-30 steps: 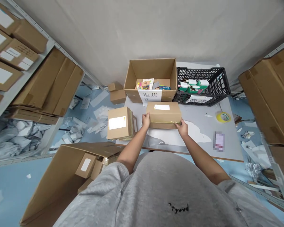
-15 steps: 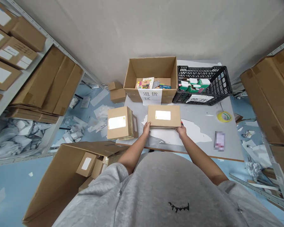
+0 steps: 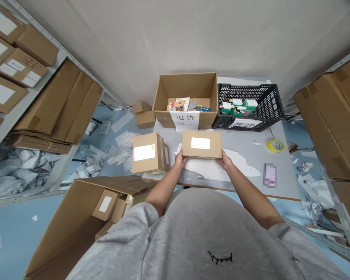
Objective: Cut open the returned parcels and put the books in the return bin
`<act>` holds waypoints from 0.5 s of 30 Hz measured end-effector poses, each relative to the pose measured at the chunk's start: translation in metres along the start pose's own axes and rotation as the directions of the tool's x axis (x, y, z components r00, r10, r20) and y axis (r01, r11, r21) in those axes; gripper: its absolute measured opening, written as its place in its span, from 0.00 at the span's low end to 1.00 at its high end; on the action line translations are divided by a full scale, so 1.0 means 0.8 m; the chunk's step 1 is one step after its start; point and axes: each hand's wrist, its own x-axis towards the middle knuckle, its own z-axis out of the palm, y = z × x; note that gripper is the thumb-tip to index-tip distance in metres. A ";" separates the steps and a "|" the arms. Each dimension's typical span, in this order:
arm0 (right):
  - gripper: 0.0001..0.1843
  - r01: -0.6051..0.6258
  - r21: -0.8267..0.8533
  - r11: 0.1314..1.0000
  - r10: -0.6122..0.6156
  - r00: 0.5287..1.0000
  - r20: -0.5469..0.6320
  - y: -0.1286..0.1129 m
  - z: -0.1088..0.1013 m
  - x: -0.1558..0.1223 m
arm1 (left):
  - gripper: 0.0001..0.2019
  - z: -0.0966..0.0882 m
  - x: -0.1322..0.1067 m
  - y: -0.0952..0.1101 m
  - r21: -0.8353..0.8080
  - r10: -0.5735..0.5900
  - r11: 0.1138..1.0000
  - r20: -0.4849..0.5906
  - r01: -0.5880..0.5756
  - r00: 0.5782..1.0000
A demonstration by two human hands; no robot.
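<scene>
A closed cardboard box (image 3: 202, 151) with a white label on top is held between my two hands over the near part of the table. My left hand (image 3: 181, 159) grips its left front corner, fingers partly under the edge. At the right front corner my right hand (image 3: 225, 160) grips the box the same way, its fingertips partly hidden. White torn paper (image 3: 242, 165) lies on the table beneath and to the right of the box. To the left stand taped, labelled cardboard boxes (image 3: 146, 165).
Behind are an open carton (image 3: 186, 83) holding booklets and a black crate (image 3: 268, 111) with green-and-white boxes. A tape roll (image 3: 275, 145) lies at right. A large open carton (image 3: 55, 233) with smaller boxes stands at lower left. Shelves flank both sides.
A small red and black thing seen at my right hand half a second ago no longer shows. Both hands still hold the box in nearly the same place; the view has shifted slightly.
</scene>
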 end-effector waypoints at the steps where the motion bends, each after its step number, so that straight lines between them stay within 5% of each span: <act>1: 0.31 0.019 0.053 0.998 -0.019 1.000 0.008 0.003 -0.003 -0.002 | 0.16 -0.003 -0.001 -0.003 -0.010 0.019 1.000 0.020 -0.019 1.000; 5: 0.21 0.109 0.225 0.968 -0.131 0.988 0.086 0.017 -0.015 -0.013 | 0.13 -0.015 -0.002 -0.006 -0.041 0.100 0.994 0.088 -0.097 0.991; 11: 0.12 0.110 0.306 0.946 -0.158 0.978 0.138 0.032 -0.028 -0.015 | 0.15 -0.017 0.006 -0.009 -0.088 0.046 0.995 -0.054 -0.050 0.998; 15: 0.16 0.106 0.298 0.949 -0.160 0.973 0.165 0.040 -0.039 -0.016 | 0.13 -0.013 0.014 -0.021 -0.089 0.043 0.995 -0.128 -0.055 0.991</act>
